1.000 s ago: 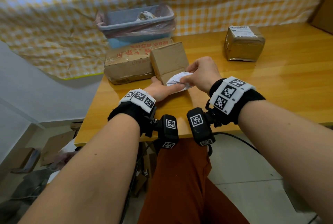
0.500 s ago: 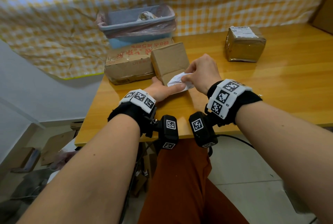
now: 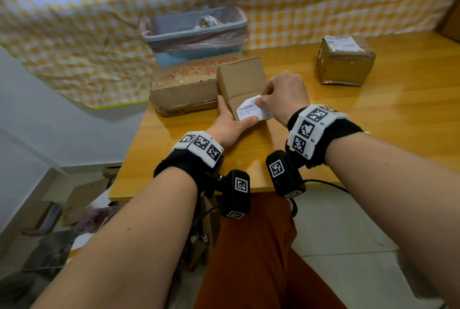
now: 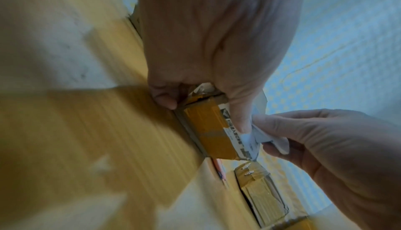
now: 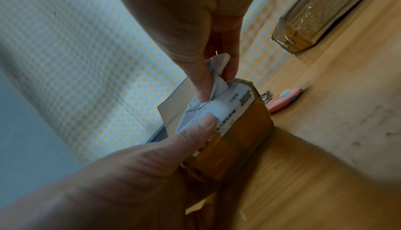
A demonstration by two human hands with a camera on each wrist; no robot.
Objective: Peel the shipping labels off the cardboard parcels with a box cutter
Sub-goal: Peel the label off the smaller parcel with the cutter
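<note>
2 hands work at frame centre: left hand (image 3: 230, 125) grips the parcel (image 3: 242, 82), right hand (image 3: 283, 96) pinches its crumpled label (image 3: 251, 109).

the left hand (image 3: 230, 124) is lying against the near left corner of a small cardboard parcel (image 3: 242, 79), thumb pressing on a white shipping label (image 3: 251, 112). the right hand (image 3: 286, 96) is pinching the crumpled, lifted part of that label. a larger printed box (image 3: 183, 84) is sitting at the table's (image 3: 373, 119) far left corner, touching the parcel, with a lined bin (image 3: 194, 32) behind it. a taped parcel (image 3: 344, 62) bearing a label is standing well apart toward the far right.
</note>
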